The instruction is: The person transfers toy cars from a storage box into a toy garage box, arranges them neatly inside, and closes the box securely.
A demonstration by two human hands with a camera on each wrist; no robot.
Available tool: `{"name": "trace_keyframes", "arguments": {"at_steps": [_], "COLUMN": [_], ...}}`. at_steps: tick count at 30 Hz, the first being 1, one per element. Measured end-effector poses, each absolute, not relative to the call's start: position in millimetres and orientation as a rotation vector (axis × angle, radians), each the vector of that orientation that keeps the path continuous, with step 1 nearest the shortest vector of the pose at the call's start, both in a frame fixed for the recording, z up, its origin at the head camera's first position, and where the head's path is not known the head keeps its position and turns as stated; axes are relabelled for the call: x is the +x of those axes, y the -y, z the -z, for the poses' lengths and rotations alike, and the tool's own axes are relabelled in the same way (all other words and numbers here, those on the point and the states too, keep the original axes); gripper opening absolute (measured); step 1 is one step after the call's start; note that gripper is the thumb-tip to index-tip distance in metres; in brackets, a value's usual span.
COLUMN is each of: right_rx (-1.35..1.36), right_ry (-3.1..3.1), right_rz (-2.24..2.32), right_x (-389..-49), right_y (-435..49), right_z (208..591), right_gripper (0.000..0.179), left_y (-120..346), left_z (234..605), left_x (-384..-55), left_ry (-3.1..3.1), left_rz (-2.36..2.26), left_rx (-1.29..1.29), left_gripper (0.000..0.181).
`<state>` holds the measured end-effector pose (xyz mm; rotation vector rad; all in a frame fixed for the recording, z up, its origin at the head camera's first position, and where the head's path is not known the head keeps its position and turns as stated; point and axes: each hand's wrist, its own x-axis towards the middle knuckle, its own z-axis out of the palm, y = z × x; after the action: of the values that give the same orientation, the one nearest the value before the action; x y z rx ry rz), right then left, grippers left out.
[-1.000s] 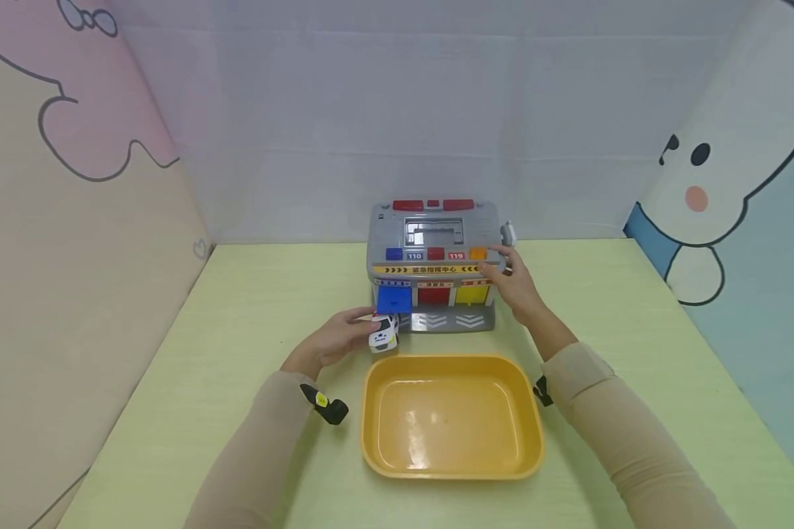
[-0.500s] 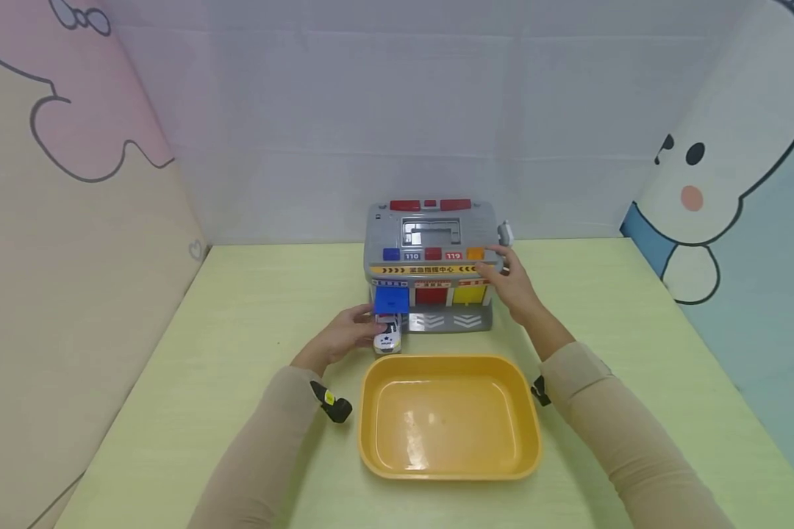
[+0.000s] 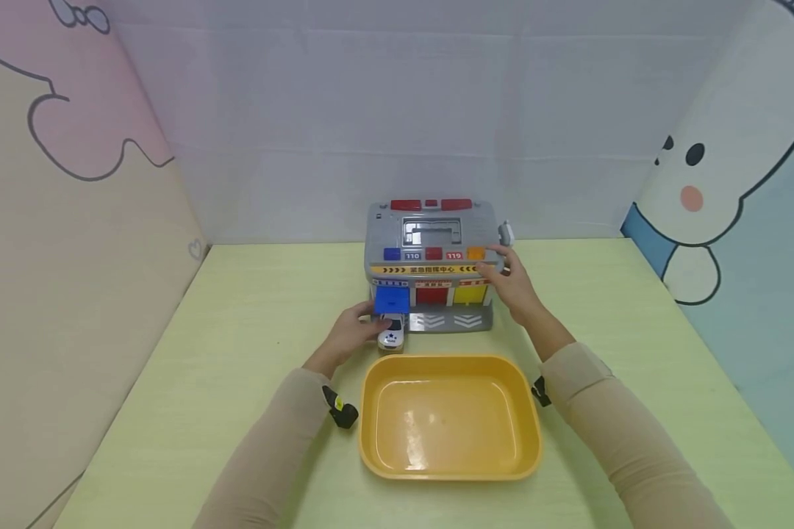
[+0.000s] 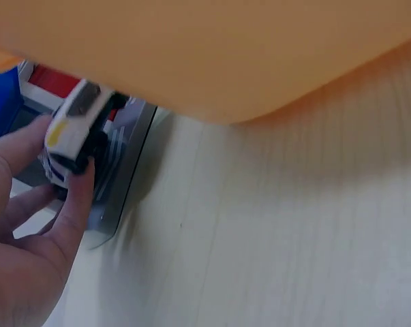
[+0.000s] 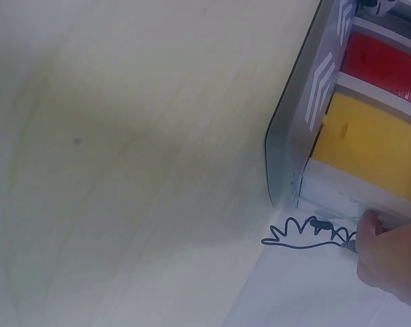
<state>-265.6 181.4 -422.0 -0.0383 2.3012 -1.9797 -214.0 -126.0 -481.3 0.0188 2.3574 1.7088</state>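
In the head view my left hand [image 3: 348, 336] pinches a small white toy police car [image 3: 392, 339] on the grey ramp at the front left of a grey toy garage [image 3: 478, 222]. The car's far end lies at the raised blue door [image 3: 392, 300]. Seen from the left wrist, thumb and fingers hold the sides of the car [image 4: 70, 131], which looks tilted there. My right hand [image 3: 514, 285] grips the garage's upper right corner, thumb at the front edge. From the right wrist, part of that hand [image 5: 392, 262] shows against the garage's side; its other fingers are hidden.
A yellow tray [image 3: 450, 470] stands on the table just in front of the garage, between the forearms. The red door [image 3: 431, 295] and yellow door [image 3: 470, 294] are down. A white wall [image 3: 344, 132] rises behind the table.
My left hand has moved slightly right with the toy car, straightening it from a slant and lining it up with the blue door. The right hand stays on the garage.
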Motion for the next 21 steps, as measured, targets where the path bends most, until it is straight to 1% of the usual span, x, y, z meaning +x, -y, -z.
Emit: {"name": "trace_keyframes", "arguments": {"at_steps": [6,12,21], "right_rx": [-0.039,-0.046,-0.038], "right_ry": [-2.336,-2.331,-2.309], "right_rz": [1.972,1.974,1.982], "right_x": [-265.0,-263.1,-262.1], "right_y": [-180.2,-180.6,-179.5], "right_z": [424.7,423.3,419.8], "right_gripper": [0.057,0.058,0.058], "left_y": [118.2,111.7,107.2], "left_z": [479.2,482.0,486.4], "left_x": [-211.1,-212.4,-216.4], "left_ry": [-2.459,-2.491,-2.469], "left_rz": [-1.713,-1.675,-1.677], "left_rx": [-0.082,-0.244,-0.289], "left_gripper": [0.05,0.051,0.048]}}
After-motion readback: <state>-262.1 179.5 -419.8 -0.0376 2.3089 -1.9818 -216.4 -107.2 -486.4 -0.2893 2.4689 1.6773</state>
